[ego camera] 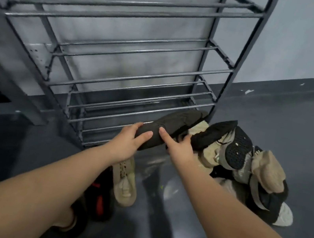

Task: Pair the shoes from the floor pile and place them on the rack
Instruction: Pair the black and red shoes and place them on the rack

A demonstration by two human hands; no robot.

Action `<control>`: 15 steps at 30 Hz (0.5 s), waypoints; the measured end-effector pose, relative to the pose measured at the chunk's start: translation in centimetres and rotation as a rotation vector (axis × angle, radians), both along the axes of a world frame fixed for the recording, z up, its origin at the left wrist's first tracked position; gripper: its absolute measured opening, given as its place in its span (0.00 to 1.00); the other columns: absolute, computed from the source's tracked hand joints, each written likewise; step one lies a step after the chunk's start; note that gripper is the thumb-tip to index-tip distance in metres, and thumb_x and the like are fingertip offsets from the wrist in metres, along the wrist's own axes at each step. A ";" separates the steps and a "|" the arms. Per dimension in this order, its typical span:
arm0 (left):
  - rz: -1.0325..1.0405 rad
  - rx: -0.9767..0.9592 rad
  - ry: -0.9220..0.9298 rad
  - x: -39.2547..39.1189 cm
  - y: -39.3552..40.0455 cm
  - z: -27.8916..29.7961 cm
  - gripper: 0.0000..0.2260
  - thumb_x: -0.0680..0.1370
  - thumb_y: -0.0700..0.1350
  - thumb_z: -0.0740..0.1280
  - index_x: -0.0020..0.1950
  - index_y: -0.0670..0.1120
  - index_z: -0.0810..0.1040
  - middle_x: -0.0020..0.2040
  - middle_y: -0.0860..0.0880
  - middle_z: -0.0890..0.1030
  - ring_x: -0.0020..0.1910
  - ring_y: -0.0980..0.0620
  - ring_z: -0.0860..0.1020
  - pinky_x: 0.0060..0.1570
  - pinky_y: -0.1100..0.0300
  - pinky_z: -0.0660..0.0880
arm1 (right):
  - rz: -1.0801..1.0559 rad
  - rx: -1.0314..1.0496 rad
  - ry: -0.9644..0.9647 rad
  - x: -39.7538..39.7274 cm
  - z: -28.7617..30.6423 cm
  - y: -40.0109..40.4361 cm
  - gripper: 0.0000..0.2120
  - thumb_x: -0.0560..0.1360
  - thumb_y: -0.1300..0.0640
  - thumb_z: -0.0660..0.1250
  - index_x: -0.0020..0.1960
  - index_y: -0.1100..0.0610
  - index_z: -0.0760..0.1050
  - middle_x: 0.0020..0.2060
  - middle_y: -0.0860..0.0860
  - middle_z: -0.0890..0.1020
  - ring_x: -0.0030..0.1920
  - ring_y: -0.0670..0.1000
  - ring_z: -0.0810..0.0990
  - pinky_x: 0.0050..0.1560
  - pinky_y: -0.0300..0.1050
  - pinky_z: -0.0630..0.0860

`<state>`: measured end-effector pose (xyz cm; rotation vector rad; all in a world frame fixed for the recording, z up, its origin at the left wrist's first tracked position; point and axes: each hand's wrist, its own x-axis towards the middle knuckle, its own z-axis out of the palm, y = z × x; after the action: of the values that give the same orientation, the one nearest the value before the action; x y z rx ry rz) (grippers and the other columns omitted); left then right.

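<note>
The left hand (127,143) grips the near end of a dark olive sneaker (173,127), fingers curled over its upper edge and thumb on the near side. The right hand (180,146) holds the same sneaker at its middle, index finger extended along the side and remaining fingers wrapped underneath. The sneaker is raised, just in front of the lowest rails of the grey metal shoe rack (133,56). The floor pile (247,167) of black and beige shoes lies right of the rack. A beige sneaker (125,182) and a black-and-red shoe (99,200) lie below the left forearm.
</note>
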<state>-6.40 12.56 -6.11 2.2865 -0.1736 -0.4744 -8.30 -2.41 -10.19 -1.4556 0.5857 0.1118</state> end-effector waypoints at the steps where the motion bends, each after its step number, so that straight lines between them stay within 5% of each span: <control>1: 0.038 -0.039 0.024 -0.5 1.3 -0.2 0.26 0.79 0.53 0.60 0.74 0.44 0.63 0.68 0.49 0.69 0.65 0.53 0.70 0.61 0.66 0.64 | 0.030 0.098 0.042 -0.1 -0.1 1.3 0.41 0.62 0.40 0.76 0.69 0.57 0.67 0.61 0.51 0.79 0.60 0.53 0.78 0.66 0.55 0.72; 3: 0.109 -0.083 0.070 -1.5 3.5 -1.1 0.28 0.78 0.57 0.60 0.75 0.46 0.61 0.71 0.46 0.67 0.69 0.49 0.68 0.69 0.57 0.65 | 0.128 0.275 0.110 -0.4 0.2 3.4 0.19 0.71 0.47 0.72 0.56 0.55 0.74 0.49 0.51 0.81 0.49 0.51 0.80 0.56 0.50 0.77; 5: 0.156 -0.064 0.090 -2.3 4.7 -1.8 0.30 0.78 0.58 0.59 0.77 0.47 0.57 0.73 0.45 0.63 0.72 0.47 0.64 0.72 0.53 0.61 | 0.169 0.327 0.105 -0.2 0.5 4.6 0.10 0.75 0.54 0.68 0.55 0.55 0.74 0.43 0.51 0.80 0.41 0.49 0.79 0.42 0.45 0.77; 11: 0.191 0.026 -0.056 -4.0 4.9 -2.7 0.35 0.75 0.57 0.65 0.77 0.49 0.54 0.73 0.45 0.58 0.73 0.46 0.58 0.72 0.56 0.56 | 0.091 0.388 0.167 0.2 0.9 6.3 0.21 0.75 0.59 0.69 0.65 0.61 0.70 0.59 0.59 0.80 0.52 0.57 0.81 0.40 0.49 0.80; 15: 0.339 -0.309 0.105 -3.1 5.1 -2.9 0.35 0.74 0.54 0.69 0.76 0.49 0.58 0.73 0.48 0.62 0.72 0.49 0.64 0.70 0.57 0.62 | 0.095 0.408 0.180 0.4 0.8 5.4 0.17 0.77 0.63 0.65 0.65 0.62 0.71 0.54 0.57 0.81 0.45 0.54 0.81 0.37 0.48 0.80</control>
<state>-9.46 17.69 -9.03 1.9318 0.1808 -0.3606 -7.94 2.96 -9.36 -1.0820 0.5986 0.4170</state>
